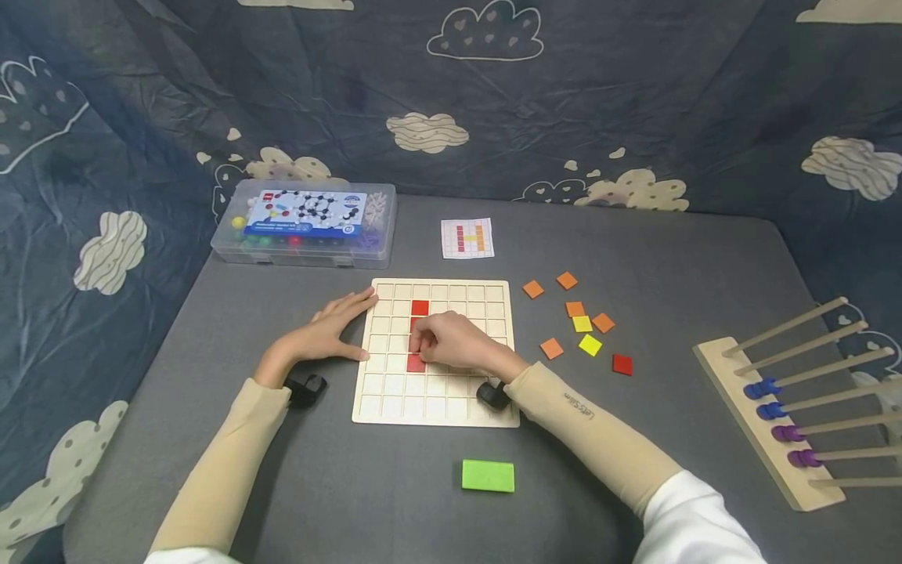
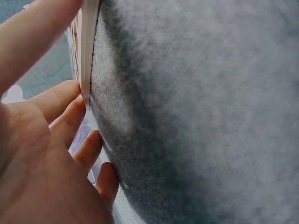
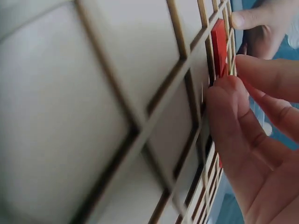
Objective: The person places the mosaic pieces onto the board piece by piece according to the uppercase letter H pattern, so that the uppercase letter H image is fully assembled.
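Note:
A pale wooden grid board (image 1: 395,407) lies on the table with red square tiles (image 1: 420,307) in one column. My right hand (image 1: 454,342) is over that column, thumb and fingertips pinched together on a red tile that they mostly cover. Just on the near side of the fingers, another red tile (image 3: 218,46) shows in the grid. My left hand (image 1: 324,333) rests at the board's left side with its fingers spread. In the left wrist view, fingertips (image 2: 72,88) touch the board's edge (image 2: 86,51).
Several loose orange (image 1: 552,348), yellow (image 1: 590,345) and red tiles (image 1: 622,365) lie right of the board. A pattern card (image 1: 468,239) and a clear plastic case (image 1: 303,254) are behind. A green block (image 1: 488,475) lies in front. A wooden peg rack (image 1: 768,439) stands at right.

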The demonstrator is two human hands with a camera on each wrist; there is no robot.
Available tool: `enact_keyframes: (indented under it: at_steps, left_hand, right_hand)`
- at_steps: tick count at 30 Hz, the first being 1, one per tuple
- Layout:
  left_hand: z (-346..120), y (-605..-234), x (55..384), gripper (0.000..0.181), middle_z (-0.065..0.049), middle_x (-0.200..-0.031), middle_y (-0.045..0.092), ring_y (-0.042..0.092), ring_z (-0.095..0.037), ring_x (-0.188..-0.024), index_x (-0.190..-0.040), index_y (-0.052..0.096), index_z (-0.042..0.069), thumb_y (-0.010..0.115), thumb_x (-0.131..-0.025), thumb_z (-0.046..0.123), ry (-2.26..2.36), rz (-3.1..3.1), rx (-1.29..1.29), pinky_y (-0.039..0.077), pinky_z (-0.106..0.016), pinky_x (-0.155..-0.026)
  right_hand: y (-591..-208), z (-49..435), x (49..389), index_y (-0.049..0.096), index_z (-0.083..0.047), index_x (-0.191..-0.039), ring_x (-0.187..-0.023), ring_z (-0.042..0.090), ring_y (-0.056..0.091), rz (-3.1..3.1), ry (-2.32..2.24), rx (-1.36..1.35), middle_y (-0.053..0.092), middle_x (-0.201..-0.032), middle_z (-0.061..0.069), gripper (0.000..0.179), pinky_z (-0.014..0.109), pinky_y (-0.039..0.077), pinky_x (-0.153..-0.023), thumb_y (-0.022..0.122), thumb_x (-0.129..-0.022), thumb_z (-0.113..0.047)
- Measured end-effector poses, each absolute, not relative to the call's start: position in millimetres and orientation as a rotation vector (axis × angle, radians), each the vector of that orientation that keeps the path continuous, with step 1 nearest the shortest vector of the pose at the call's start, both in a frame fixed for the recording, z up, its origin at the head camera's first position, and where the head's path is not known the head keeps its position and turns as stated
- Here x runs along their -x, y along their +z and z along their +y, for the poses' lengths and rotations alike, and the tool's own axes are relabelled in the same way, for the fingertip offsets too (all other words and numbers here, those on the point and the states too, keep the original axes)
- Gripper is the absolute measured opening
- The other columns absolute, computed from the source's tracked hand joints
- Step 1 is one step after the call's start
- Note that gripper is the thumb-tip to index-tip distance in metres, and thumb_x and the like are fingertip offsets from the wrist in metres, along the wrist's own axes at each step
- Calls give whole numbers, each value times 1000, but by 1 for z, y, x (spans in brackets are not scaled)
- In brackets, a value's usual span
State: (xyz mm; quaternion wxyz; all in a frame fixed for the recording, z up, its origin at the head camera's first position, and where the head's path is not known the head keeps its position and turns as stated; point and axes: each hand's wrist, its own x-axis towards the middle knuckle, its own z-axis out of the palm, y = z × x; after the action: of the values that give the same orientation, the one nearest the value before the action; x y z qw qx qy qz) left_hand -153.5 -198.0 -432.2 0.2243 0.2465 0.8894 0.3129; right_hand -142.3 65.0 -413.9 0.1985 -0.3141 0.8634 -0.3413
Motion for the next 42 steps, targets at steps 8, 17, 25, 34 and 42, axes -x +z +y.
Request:
enact_keyframes:
  at_steps: [8,17,25,34,42]
  left_hand:
    - [-198,-433,154,93,-15,-159,8,4,-40,-142,-153,20,6,75,-82,33,865,2460,-697,5,-66,-104]
    - [-200,-434,154,95,-14,-159,6,3,-40,-142,-153,19,7,76,-82,33,876,2450,-699,3,-68,-103]
    - [-199,-435,154,95,-14,-159,6,3,-40,-142,-153,19,8,76,-82,33,875,2445,-689,3,-69,-102]
    - [-199,-434,154,96,-13,-159,6,3,-39,-142,-154,19,8,76,-81,33,871,2445,-689,4,-66,-104]
    - [-198,-434,154,95,-14,-159,6,3,-40,-142,-153,19,7,76,-82,33,866,2448,-692,4,-67,-103]
  right_hand:
    - [-417,128,148,67,1,-92,-66,18,55,2205,-1308,689,63,-78,5,9,27,44,-61,66,-83,3]
    - [-414,238,140,62,7,-106,-81,24,62,2227,-1423,390,63,-96,21,21,34,53,-69,64,-90,-5]
    - [-412,313,118,57,7,-116,-89,18,63,2353,-1398,141,62,-109,21,32,32,53,-75,64,-93,-13]
    - [-413,342,103,55,8,-119,-89,11,63,2421,-1405,112,64,-108,15,35,25,52,-75,64,-93,-13]
    - [-418,340,97,58,6,-114,-87,13,60,2443,-1329,213,62,-105,17,31,24,51,-71,69,-87,-5]
